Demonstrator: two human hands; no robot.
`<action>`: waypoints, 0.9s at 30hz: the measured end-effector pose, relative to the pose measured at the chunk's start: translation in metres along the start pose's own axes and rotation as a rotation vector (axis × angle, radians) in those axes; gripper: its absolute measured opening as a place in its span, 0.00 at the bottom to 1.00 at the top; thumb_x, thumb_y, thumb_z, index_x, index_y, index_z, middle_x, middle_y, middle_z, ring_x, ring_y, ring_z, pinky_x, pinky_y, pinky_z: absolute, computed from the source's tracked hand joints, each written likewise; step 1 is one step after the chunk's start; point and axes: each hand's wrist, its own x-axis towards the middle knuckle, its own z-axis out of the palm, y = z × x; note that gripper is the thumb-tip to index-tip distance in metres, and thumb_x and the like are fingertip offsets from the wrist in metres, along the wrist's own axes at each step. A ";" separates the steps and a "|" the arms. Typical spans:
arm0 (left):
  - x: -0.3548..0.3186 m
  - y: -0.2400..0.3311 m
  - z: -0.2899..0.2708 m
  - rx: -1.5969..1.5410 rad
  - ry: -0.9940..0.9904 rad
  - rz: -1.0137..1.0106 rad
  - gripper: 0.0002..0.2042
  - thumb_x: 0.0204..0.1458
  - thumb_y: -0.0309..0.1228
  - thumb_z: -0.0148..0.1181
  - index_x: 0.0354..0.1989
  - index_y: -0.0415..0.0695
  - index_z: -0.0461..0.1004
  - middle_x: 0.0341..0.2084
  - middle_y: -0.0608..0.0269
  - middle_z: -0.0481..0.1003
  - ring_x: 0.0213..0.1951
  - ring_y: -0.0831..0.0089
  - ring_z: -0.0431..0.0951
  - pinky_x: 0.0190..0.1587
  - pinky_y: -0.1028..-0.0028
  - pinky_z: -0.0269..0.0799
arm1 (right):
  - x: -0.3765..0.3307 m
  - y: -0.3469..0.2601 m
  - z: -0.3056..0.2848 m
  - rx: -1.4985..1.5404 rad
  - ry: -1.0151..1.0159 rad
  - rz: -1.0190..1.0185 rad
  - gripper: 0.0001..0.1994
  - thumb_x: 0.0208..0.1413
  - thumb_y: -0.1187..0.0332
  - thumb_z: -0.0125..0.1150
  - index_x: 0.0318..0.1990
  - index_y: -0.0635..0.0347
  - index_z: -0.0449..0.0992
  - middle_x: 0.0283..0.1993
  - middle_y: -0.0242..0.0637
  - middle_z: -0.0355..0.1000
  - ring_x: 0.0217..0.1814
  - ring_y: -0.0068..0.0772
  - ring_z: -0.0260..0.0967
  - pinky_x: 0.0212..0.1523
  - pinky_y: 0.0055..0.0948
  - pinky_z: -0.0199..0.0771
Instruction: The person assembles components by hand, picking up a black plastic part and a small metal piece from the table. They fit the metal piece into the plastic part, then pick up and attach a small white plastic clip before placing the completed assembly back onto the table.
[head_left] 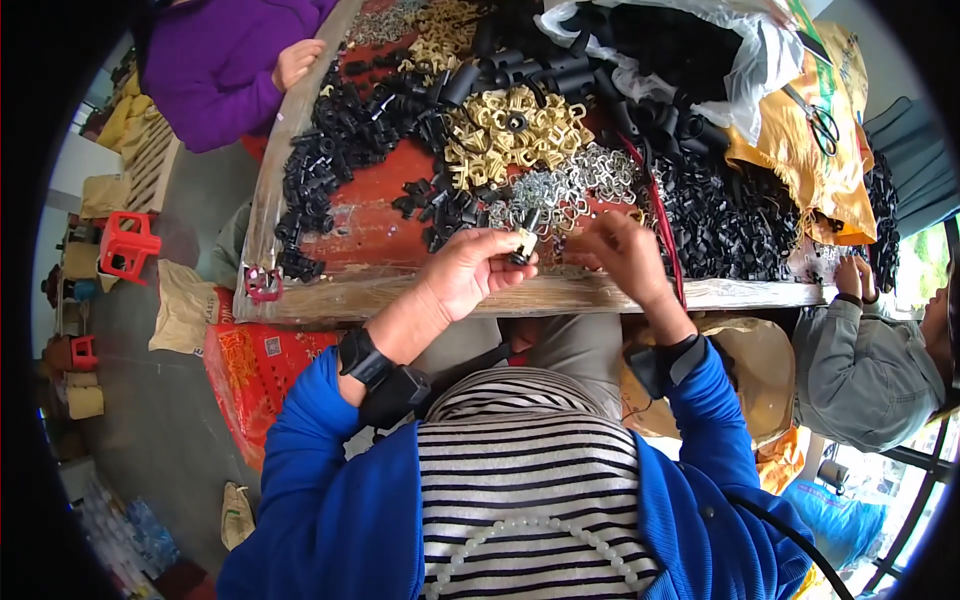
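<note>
Above the table's near edge, my left hand pinches a small black and cream plastic fitting between thumb and fingers. To its right is my right hand, its fingers curled down and pressed together, slightly blurred; what they hold, if anything, is hidden. Just beyond both hands lies a heap of silvery metal rings. Behind that is a pile of cream plastic clips. Small black plastic pieces spread over the left of the red tabletop.
A wooden rim edges the table. More black parts fill the right side, beside a red cord, a yellow sack and scissors. Co-workers sit at left in a purple sleeve and at right in a grey sleeve.
</note>
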 end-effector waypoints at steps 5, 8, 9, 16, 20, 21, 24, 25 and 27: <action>0.013 -0.002 -0.008 -0.124 0.051 -0.009 0.13 0.44 0.31 0.49 0.35 0.36 0.66 0.28 0.56 0.70 0.29 0.72 0.72 0.29 0.82 0.70 | 0.010 0.031 -0.021 -0.507 0.198 -0.067 0.06 0.41 0.70 0.54 0.28 0.59 0.69 0.24 0.36 0.65 0.23 0.34 0.64 0.23 0.27 0.64; 0.018 -0.001 -0.010 -0.117 0.072 -0.027 0.13 0.44 0.32 0.49 0.35 0.36 0.66 0.28 0.56 0.70 0.29 0.73 0.71 0.29 0.82 0.70 | 0.022 0.042 -0.021 -0.599 0.208 -0.078 0.06 0.40 0.69 0.54 0.29 0.58 0.70 0.25 0.36 0.65 0.24 0.37 0.65 0.24 0.29 0.64; 0.021 -0.001 -0.012 -0.122 0.073 -0.031 0.13 0.44 0.32 0.49 0.35 0.36 0.66 0.28 0.56 0.70 0.29 0.73 0.71 0.29 0.82 0.70 | 0.027 0.039 -0.023 -0.619 0.225 -0.087 0.06 0.40 0.69 0.54 0.29 0.57 0.70 0.26 0.36 0.65 0.25 0.38 0.65 0.24 0.30 0.64; 0.020 -0.004 -0.017 -0.184 0.076 -0.054 0.13 0.45 0.32 0.48 0.36 0.35 0.65 0.28 0.57 0.70 0.29 0.73 0.72 0.30 0.82 0.70 | 0.049 0.048 -0.013 -0.793 0.164 -0.111 0.07 0.40 0.69 0.53 0.30 0.56 0.70 0.27 0.36 0.65 0.25 0.40 0.64 0.25 0.31 0.64; 0.013 -0.004 -0.019 -0.195 0.073 -0.025 0.13 0.46 0.32 0.48 0.37 0.35 0.65 0.28 0.57 0.70 0.29 0.73 0.72 0.30 0.82 0.70 | 0.042 0.043 -0.012 -0.705 0.173 -0.167 0.06 0.41 0.70 0.53 0.30 0.56 0.70 0.27 0.36 0.65 0.25 0.39 0.64 0.25 0.31 0.64; 0.011 -0.006 -0.018 -0.193 0.069 -0.024 0.13 0.46 0.32 0.48 0.37 0.35 0.65 0.28 0.57 0.70 0.29 0.73 0.72 0.30 0.82 0.70 | 0.038 0.041 -0.012 -0.665 0.203 -0.188 0.06 0.41 0.70 0.53 0.29 0.57 0.70 0.26 0.36 0.65 0.24 0.38 0.64 0.24 0.30 0.64; 0.005 -0.010 -0.016 -0.181 0.043 -0.014 0.14 0.46 0.32 0.48 0.38 0.34 0.64 0.28 0.57 0.70 0.29 0.73 0.72 0.30 0.82 0.71 | 0.031 0.034 -0.014 -0.580 0.230 -0.205 0.05 0.40 0.70 0.53 0.28 0.57 0.71 0.25 0.36 0.65 0.23 0.36 0.64 0.23 0.29 0.64; 0.002 -0.010 -0.015 -0.180 0.040 -0.009 0.14 0.46 0.32 0.48 0.38 0.34 0.64 0.28 0.57 0.70 0.29 0.73 0.72 0.30 0.82 0.71 | 0.030 0.032 -0.014 -0.531 0.224 -0.198 0.05 0.40 0.71 0.53 0.28 0.57 0.71 0.25 0.36 0.65 0.23 0.35 0.64 0.23 0.28 0.64; -0.002 -0.011 -0.013 -0.182 0.043 -0.015 0.14 0.46 0.32 0.48 0.38 0.34 0.64 0.28 0.57 0.70 0.29 0.73 0.72 0.30 0.82 0.71 | 0.031 0.027 -0.013 -0.482 0.214 -0.197 0.05 0.40 0.71 0.53 0.27 0.58 0.71 0.24 0.36 0.65 0.22 0.35 0.64 0.22 0.27 0.64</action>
